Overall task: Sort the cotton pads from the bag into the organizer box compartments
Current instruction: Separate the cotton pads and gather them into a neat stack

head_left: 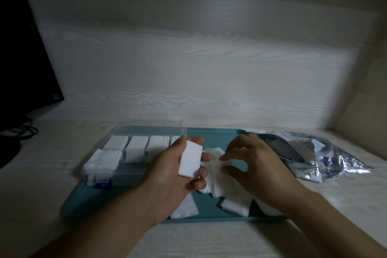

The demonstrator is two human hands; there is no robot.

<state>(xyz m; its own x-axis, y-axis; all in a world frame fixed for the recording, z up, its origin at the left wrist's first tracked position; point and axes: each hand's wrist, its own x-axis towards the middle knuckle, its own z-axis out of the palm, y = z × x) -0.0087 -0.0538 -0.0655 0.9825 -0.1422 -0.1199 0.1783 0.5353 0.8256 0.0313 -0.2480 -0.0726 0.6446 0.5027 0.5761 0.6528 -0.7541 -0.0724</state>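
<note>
Forearms reach in from the lower edge, both over a teal tray (83,196) on the pale counter (209,241). Left hand (173,176) lies palm up, its grip curled round a squared stack (190,160) of white pads, thumb at the top edge and fingers hooked under the right side. Right hand (257,165) hovers palm down just beside it, fingertips pinching at the top of a loose pile (215,170) of pads spread on the tray; whether a pad is actually lifted I cannot tell.

More pads (235,205) lie scattered on the tray's near part. At the tray's left stands the clear box (125,153), lid open behind it; the compartments in view hold white pads, and the hand hides its right end. On the right the crinkled silver bag (326,157) rests on the counter, overlapping the tray's edge.

Judging by this, the step in hand is gathering: loose pads are being collected into the left-hand stack before it goes into a compartment. Next, the right hand needs a clean pinch on a thin, limp pad, then an aligned drop onto the stack so its edges stay square enough to fit.
</note>
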